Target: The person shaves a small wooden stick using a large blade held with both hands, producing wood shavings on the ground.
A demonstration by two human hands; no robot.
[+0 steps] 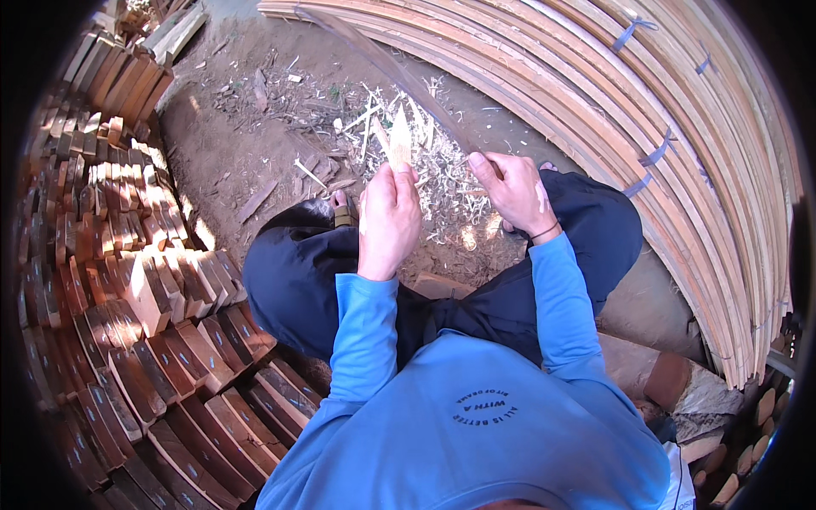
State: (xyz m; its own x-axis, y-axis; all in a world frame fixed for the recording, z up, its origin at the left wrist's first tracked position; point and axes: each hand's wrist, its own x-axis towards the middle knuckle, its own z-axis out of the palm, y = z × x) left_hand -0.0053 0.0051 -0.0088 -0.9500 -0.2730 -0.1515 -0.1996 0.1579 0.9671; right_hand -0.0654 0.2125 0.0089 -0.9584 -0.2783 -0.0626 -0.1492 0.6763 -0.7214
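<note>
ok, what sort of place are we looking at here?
Probably a lumber yard or small open woodworking site: long wooden planks bundled with blue ties on the right, short sawn boards stacked on the left, and pale wood shavings scattered over the dirt ground.

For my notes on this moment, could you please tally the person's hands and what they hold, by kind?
Hands: 2 (left hand, right hand)
Pointed wood piece: 1
Long blade: 1
Total: 4

Wd blks [150, 293] L – lg strips [616, 106] R
</note>
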